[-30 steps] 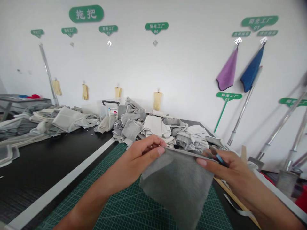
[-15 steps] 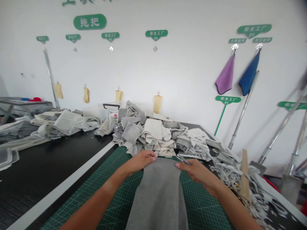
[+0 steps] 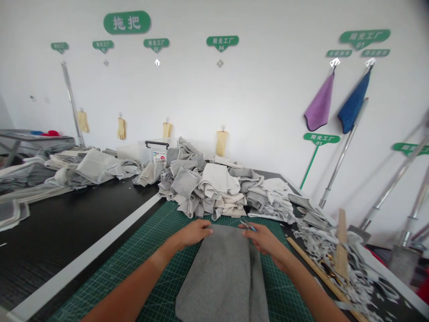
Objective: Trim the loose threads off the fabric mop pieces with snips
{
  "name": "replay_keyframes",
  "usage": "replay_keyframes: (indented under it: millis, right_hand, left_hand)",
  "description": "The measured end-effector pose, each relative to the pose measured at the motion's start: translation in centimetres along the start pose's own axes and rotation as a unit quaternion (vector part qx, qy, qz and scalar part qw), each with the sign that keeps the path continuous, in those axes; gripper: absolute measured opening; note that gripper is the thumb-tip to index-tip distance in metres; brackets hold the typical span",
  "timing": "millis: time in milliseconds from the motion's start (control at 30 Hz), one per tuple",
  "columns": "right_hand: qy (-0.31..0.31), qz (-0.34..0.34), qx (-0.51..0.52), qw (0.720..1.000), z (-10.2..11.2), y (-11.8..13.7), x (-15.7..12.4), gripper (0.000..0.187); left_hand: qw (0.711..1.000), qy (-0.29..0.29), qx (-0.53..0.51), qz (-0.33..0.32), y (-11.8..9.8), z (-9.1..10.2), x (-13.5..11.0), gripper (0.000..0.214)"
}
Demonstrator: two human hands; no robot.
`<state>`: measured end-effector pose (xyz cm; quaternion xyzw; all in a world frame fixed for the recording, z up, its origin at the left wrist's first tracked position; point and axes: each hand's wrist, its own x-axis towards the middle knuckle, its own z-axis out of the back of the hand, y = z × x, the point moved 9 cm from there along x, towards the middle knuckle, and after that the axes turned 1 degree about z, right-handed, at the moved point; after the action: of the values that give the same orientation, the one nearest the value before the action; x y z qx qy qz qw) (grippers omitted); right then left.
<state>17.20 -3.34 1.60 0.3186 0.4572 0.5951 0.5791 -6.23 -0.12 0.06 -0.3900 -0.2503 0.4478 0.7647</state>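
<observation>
Grey cloth: over the green cutting mat, far edge between left hand and right hand; its long axis runs from the grip back toward the bottom of the view, leaning slightly. Both hands are about equally near. A second layer or fold shows along its right side; whether it rests flat, I cannot tell.
Black table: under the mat and piles, spreading wide to the left.
Heaped fabric pieces: grey and off-white, across the mat's far end, just beyond the hands, blocking the space ahead.
White strip: along the mat's left side, apart from the cloth.
Offcut scraps: a loose tangle right of the mat, beside the right forearm, with a wooden slat lying on it.
Left grip: finger and thumb pinched on the cloth's far left corner.
Right grip: fingers closed around blue-handled scissors, fingertips apparently also on the far right corner.
Scissor blades: pointing left and away, near that corner.
</observation>
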Motion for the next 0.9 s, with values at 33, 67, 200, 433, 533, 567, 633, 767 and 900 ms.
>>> replay_keyframes:
  millis: [33, 67, 200, 433, 533, 567, 633, 767, 900]
  right_hand:
    - [0.008, -0.032, 0.01, 0.999, 0.0, -1.0, 0.3, 0.043]
    - [0.008, -0.049, 0.008, 0.999, 0.2, -1.8, 0.6, 0.043]
    - [-0.001, -0.004, -0.086, 0.996, 1.0, -2.4, 1.2, 0.025]
    - [-0.024, 0.074, -0.292, 0.953, 0.2, -2.0, 1.7, 0.024]
    - [-0.037, 0.025, -0.362, 0.931, 1.2, -3.2, 2.2, 0.029]
    - [-0.018, 0.015, -0.373, 0.928, 1.5, -3.5, 2.2, 0.029]
    - [0.024, 0.012, -0.39, 0.92, 2.4, -3.8, 1.8, 0.028]
    - [0.031, -0.004, -0.414, 0.91, 6.2, -4.2, 0.8, 0.025]
    - [-0.005, -0.014, -0.428, 0.904, 9.4, -4.3, 0.8, 0.018]
  left_hand:
    - [0.999, -0.032, 0.007, -0.001, 0.2, 0.6, 0.2, 0.028]
    - [0.998, -0.06, 0.012, 0.002, 0.6, 1.1, 0.4, 0.027]
    - [0.991, -0.128, 0.039, 0.021, 2.0, 2.3, 1.0, 0.023]
    - [0.988, -0.14, 0.062, -0.002, 3.0, 2.0, 1.6, 0.021]
    - [0.987, -0.142, 0.068, -0.014, 3.2, 1.9, 1.8, 0.021]
    - [0.987, -0.144, 0.064, -0.017, 3.3, 1.9, 1.8, 0.021]
    - [0.987, -0.151, 0.047, -0.025, 3.3, 2.0, 1.8, 0.022]
    - [0.989, -0.142, 0.003, -0.045, 2.5, 1.3, 1.7, 0.022]
    - [0.992, -0.112, -0.019, -0.061, 1.2, -0.4, 1.6, 0.021]
